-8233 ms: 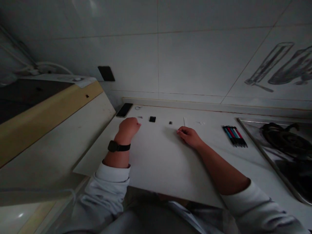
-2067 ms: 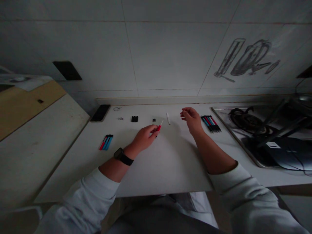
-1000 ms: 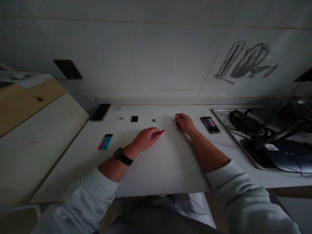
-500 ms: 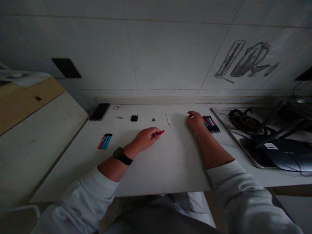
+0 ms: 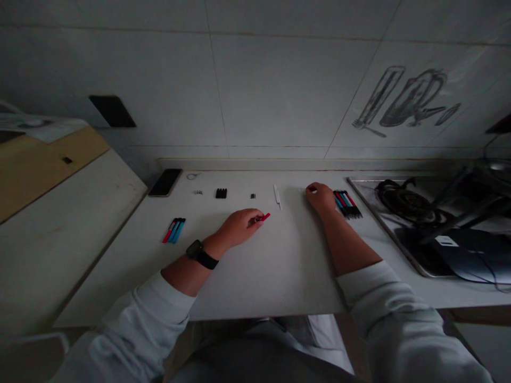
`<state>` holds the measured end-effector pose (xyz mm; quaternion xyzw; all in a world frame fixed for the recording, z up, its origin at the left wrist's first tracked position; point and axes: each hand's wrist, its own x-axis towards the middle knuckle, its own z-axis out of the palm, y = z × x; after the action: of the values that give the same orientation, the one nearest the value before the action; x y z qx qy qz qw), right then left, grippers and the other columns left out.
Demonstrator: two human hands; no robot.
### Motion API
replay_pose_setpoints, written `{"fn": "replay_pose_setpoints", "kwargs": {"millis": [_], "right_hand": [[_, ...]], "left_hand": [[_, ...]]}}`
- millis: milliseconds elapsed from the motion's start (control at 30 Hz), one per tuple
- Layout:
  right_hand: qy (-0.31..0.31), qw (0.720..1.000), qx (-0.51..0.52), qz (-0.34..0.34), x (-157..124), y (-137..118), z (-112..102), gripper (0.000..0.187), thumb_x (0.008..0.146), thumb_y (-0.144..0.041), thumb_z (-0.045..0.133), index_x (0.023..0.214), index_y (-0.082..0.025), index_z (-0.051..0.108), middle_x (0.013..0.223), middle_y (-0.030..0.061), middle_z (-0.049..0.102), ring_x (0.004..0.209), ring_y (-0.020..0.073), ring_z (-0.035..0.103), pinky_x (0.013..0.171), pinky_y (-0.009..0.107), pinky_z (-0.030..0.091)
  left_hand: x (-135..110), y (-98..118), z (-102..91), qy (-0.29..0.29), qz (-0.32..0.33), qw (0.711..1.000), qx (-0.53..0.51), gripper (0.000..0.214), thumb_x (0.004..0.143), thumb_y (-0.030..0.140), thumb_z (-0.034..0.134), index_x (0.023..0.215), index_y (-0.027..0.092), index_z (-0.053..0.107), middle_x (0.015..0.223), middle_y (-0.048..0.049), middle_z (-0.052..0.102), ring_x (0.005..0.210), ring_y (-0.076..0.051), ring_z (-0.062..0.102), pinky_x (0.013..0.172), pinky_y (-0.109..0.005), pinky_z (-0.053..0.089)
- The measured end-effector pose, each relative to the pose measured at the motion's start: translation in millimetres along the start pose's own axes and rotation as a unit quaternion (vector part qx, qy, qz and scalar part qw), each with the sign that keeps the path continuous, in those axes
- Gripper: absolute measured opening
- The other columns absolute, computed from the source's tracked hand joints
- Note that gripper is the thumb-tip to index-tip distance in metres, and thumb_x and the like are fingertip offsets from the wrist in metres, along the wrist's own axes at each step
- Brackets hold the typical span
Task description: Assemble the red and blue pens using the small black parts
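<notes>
My left hand [image 5: 240,227] pinches a red pen part [image 5: 266,217], its end poking out past the fingertips. My right hand [image 5: 320,198] rests low over the counter with thumb and forefinger curled together; whatever lies between them is too small to make out. Just right of that hand is a row of red, blue and black pen parts [image 5: 348,205]. Between the hands lie thin white pen refills [image 5: 277,197]. Farther left come tiny dark pieces [image 5: 253,196], short black cylinders [image 5: 221,193] and small springs [image 5: 198,192]. Several red and blue pens [image 5: 174,231] lie near my left forearm.
A phone [image 5: 165,182] lies at the counter's back left, beside a thin ring-shaped item [image 5: 193,176]. On the right is a gas stove [image 5: 405,205] with a dark flat object [image 5: 465,254] on it. A tiled wall [image 5: 275,96] closes off the back.
My right hand's fingers have drawn closer together and dipped slightly toward the counter. The left hand keeps the red pen part in place. The view has shifted a little.
</notes>
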<state>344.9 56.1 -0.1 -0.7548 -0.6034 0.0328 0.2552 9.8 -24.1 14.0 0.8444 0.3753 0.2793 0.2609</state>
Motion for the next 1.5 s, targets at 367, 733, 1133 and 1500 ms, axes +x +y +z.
{"fn": "replay_pose_setpoints", "kwargs": {"millis": [367,733,1133,1500], "right_hand": [[0.02,1.0,0.021,-0.001,-3,-1,0,0.022,0.089,-0.027,0.059,0.101,-0.02,0.076,0.105,0.0114,0.075,0.095,0.0237,0.067,0.086,0.033,0.05],[-0.026,0.92,0.297,-0.256,-64,-80,-13,0.025,0.093,-0.036,0.059,0.104,-0.023,0.077,0.093,0.0064,0.073,0.078,0.0172,0.066,0.072,0.03,0.052],[-0.104,0.904,0.306,-0.279,-85,-95,-7,0.015,0.093,-0.033,0.064,0.094,-0.021,0.073,0.09,0.0057,0.075,0.077,0.0168,0.068,0.074,0.03,0.054],[-0.139,0.877,0.334,-0.316,-89,-100,-10,0.025,0.094,-0.038,0.064,0.109,-0.024,0.077,0.097,0.007,0.075,0.081,0.0178,0.069,0.075,0.031,0.055]], "left_hand": [[-1,1,-1.9,-0.001,0.001,1.0,0.003,0.015,0.096,0.028,0.06,0.107,0.021,0.069,0.099,-0.0036,0.073,0.086,-0.017,0.067,0.081,-0.031,0.052],[1,2,-3.2,0.053,-0.022,0.998,0.004,0.016,0.096,0.024,0.061,0.108,0.02,0.07,0.103,-0.005,0.075,0.087,-0.017,0.068,0.082,-0.031,0.053],[0,2,-3.4,0.064,-0.003,0.998,0.007,0.015,0.096,0.022,0.063,0.109,0.021,0.071,0.104,-0.0054,0.075,0.095,-0.019,0.069,0.086,-0.033,0.054],[1,6,-5.6,0.062,0.001,0.998,-0.002,0.014,0.096,0.021,0.064,0.108,0.021,0.07,0.105,-0.0052,0.075,0.093,-0.018,0.07,0.088,-0.033,0.054]]}}
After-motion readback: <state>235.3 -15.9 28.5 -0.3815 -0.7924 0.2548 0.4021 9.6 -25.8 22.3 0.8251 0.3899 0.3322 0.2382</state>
